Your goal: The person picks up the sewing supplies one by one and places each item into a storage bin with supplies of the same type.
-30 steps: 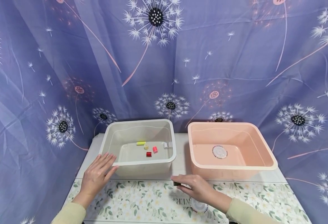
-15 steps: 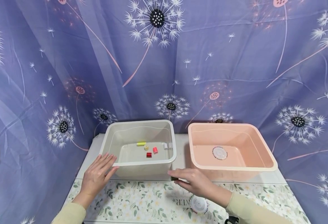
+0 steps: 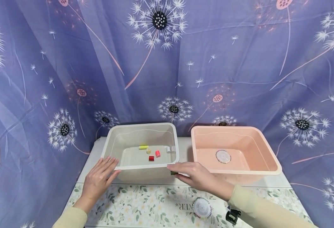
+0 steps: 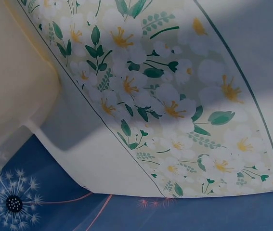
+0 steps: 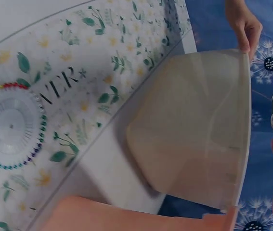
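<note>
Between thumb and fingers of the right hand (image 3: 194,175): green spool (image 3: 173,173), pinched, dark thread showing past the tips. From the head, only a short dark strip visible, lower than the index finger, above the thumb; one end toward the left, long axis mostly covered and not certain. Right wrist view, at its right edge, adds what the head lacks: white rims at both ends, one round face turned to that lens, long axis roughly up-and-down in that view, a digit across the middle. Spool sits by the front right corner of the grey bin (image 3: 144,172), apart from the rim in the wrist view; from the head, hand overlaps the rim, contact unclear.

Left hand (image 3: 98,179): fingers straight, slightly spread, laid over the bin's front left rim. Left wrist view gives just a sliver of skin at lower left, finger state unreadable there.

Inside the grey bin: yellow spool (image 3: 143,147), lying left to right; red spool (image 3: 151,158); pink spool (image 3: 157,154). Farther right: peach bin (image 3: 235,173) with a pin wheel inside. Second pin wheel (image 5: 12,126) on the floral tabletop (image 3: 138,204); its coloured heads read clearest from the right wrist.
</note>
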`<state>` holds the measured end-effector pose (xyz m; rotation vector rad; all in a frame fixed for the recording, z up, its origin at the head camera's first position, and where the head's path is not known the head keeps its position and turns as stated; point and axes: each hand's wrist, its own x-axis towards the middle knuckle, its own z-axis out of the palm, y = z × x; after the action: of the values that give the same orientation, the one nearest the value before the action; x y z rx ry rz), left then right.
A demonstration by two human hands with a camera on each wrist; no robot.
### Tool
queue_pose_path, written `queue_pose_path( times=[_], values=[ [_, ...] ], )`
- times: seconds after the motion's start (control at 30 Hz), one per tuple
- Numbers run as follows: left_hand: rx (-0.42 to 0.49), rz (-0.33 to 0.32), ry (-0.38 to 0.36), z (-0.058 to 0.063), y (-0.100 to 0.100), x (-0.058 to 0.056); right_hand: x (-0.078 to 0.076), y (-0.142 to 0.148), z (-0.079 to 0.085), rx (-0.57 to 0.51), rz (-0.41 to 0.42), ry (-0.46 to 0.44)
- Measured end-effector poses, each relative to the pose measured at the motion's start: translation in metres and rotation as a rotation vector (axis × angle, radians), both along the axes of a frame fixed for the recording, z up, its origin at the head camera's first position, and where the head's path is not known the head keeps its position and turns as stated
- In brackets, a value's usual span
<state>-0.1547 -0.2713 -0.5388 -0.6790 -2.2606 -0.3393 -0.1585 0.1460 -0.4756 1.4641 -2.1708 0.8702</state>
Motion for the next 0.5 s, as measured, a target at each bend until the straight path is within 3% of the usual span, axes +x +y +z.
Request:
queue_pose_path(
  times=[0.5],
  values=[
    [0.004,0.009,0.000,0.000,0.001,0.000,-0.025,-0.007,0.031,0.044,-0.007,-0.031]
  ],
)
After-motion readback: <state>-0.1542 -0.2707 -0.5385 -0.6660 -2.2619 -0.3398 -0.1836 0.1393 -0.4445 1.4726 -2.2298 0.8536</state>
